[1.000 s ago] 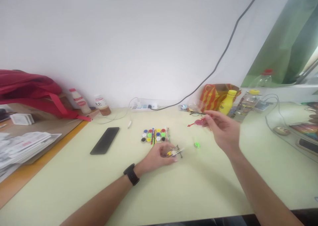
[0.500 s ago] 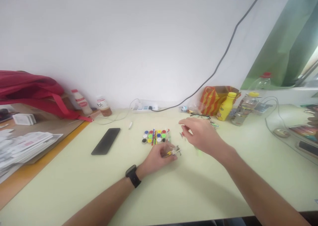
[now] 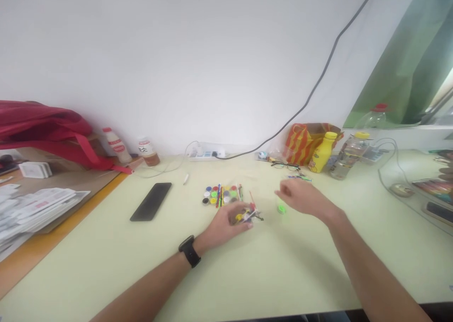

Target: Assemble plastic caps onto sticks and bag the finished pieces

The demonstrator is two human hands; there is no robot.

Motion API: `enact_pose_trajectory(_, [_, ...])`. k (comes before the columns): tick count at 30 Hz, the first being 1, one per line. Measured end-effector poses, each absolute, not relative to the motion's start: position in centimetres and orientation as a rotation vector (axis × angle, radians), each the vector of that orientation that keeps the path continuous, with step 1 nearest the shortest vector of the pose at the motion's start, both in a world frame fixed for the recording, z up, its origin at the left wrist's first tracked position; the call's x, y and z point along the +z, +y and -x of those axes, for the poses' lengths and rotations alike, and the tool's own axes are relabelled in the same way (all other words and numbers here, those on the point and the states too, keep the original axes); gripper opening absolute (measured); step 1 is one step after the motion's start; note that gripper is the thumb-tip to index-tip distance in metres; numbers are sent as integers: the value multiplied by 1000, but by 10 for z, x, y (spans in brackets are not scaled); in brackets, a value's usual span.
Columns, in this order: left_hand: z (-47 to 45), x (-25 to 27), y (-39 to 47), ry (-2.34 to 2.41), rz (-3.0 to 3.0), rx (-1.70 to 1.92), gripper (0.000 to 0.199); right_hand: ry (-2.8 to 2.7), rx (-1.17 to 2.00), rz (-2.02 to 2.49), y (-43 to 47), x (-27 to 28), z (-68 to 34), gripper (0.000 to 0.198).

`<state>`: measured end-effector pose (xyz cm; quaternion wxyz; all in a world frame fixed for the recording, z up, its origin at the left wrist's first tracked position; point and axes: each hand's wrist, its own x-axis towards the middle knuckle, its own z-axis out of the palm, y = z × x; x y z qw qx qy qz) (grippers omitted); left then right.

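My left hand (image 3: 223,227), with a dark watch on its wrist, is curled around a bunch of small coloured sticks (image 3: 250,212); what looks like clear plastic surrounds them. A red stick stands up from the bunch, and its yellow, white and dark pieces show. My right hand (image 3: 297,197) hovers to the right with its fingers closed; whether anything is in them is hidden. Just below its fingertips is a small green-topped round piece (image 3: 281,209). Behind my left hand lie rows of small round coloured pots (image 3: 213,194) with thin coloured sticks (image 3: 220,195) among them.
A black phone (image 3: 151,202) lies to the left, near stacked papers (image 3: 42,209) and a red bag (image 3: 46,128). Along the wall stand a power strip (image 3: 207,153), eyeglasses (image 3: 286,165), a striped bag (image 3: 297,145), a yellow bottle (image 3: 322,153) and a clear bottle (image 3: 348,157).
My right hand has drawn away to the right from my left hand, and its fingers have closed. A red stick now stands in the bunch at my left hand, which has stayed in place.
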<state>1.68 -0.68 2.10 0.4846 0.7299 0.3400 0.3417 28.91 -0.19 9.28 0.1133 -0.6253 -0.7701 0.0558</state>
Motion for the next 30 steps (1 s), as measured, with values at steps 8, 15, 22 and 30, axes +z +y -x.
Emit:
enact_pose_trajectory(8, [-18,23,-7,896,-1875,769,40,-2359,286,2138,-21,50,-301,15])
enact_pose_trajectory(15, [-17,21,-6,910,-1860,734,42,-2313,441,2029,-18,54,-309,13])
enact_pose_trajectory(22, [-17,23,-7,902,-1865,754,42,-1911,444,1641,-26,117,-325,26])
enact_pose_trajectory(30, [-19,22,-8,857,-1818,848,45,-2041,49,1384,-49,178,-278,19])
